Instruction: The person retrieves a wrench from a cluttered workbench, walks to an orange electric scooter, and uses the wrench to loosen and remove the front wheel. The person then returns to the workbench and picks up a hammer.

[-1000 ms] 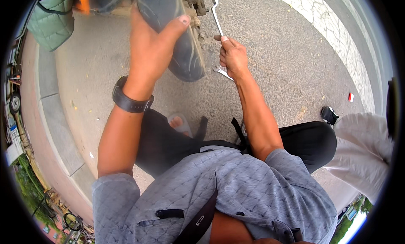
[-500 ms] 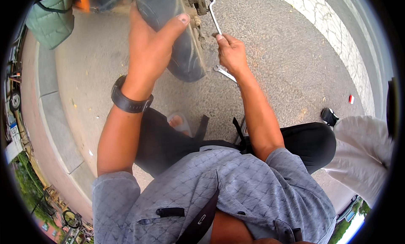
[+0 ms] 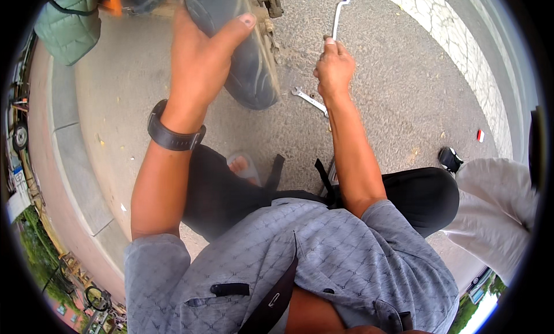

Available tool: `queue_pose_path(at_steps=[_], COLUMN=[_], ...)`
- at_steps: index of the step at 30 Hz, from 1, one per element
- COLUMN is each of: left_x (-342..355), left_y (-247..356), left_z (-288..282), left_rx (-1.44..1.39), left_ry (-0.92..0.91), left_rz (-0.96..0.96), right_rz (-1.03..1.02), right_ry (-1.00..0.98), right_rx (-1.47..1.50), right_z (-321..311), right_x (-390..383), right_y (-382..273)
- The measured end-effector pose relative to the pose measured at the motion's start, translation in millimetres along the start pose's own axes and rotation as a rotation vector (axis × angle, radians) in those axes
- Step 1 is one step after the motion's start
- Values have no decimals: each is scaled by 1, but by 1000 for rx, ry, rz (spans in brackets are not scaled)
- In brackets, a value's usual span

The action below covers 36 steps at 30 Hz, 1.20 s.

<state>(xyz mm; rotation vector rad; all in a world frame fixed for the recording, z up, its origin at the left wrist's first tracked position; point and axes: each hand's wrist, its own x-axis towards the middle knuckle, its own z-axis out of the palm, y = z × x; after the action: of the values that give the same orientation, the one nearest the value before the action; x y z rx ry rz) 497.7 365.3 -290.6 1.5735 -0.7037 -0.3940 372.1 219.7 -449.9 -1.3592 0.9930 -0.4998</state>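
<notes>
A worn dark tyre (image 3: 247, 74) with shallow grooves rises at the top centre, beside greasy metal parts (image 3: 269, 10) on its right. My left hand (image 3: 199, 60) is closed around the tyre's left side, its thumb lying across the tread. In my right hand (image 3: 336, 71), a silver ring wrench (image 3: 340, 16) is gripped by its lower end. Its ring end points up and away, apart from the metal parts. On the pavement below that hand lies a second wrench (image 3: 309, 101), with an open jaw at its left end. A small nut-like piece (image 3: 313, 95) is next to it.
A pale green padded cover (image 3: 68, 31) hangs at the upper left, near an orange part (image 3: 113, 0). Kerb stones (image 3: 69, 143) run down the left. At the right are a person's light trousers (image 3: 496, 201), a black shoe (image 3: 449, 159) and a small red-and-white box (image 3: 480, 136).
My right hand has moved right with the wrench, drawing it away from the metal parts beside the tyre. The wrench on the ground is less covered. My left hand stays on the tyre.
</notes>
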Motion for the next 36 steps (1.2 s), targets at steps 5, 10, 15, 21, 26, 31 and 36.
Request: queue_pose_path(at_steps=[5, 10, 15, 21, 26, 31, 36], left_x=[-1, 0, -1, 0, -1, 1, -1], left_y=[1, 3, 0, -1, 4, 1, 5], left_z=[0, 2, -1, 0, 2, 0, 3], left_rx=[-23, -12, -14, -9, 18, -11, 20], left_ry=[10, -11, -3, 9, 1, -2, -9], left_rz=[-22, -10, -24, -1, -29, -19, -18], right_rz=[-95, -115, 2, -339, 28, -276, -246], right_ry=[-63, -123, 6, -71, 157, 21, 20], right_rx=[-53, -192, 77, -220, 67, -166, -198], right_z=[-3, 6, -7, 11, -1, -2, 12], right_x=[2, -3, 10, 0, 9, 10, -4], right_y=[8, 3, 2, 12, 3, 17, 2])
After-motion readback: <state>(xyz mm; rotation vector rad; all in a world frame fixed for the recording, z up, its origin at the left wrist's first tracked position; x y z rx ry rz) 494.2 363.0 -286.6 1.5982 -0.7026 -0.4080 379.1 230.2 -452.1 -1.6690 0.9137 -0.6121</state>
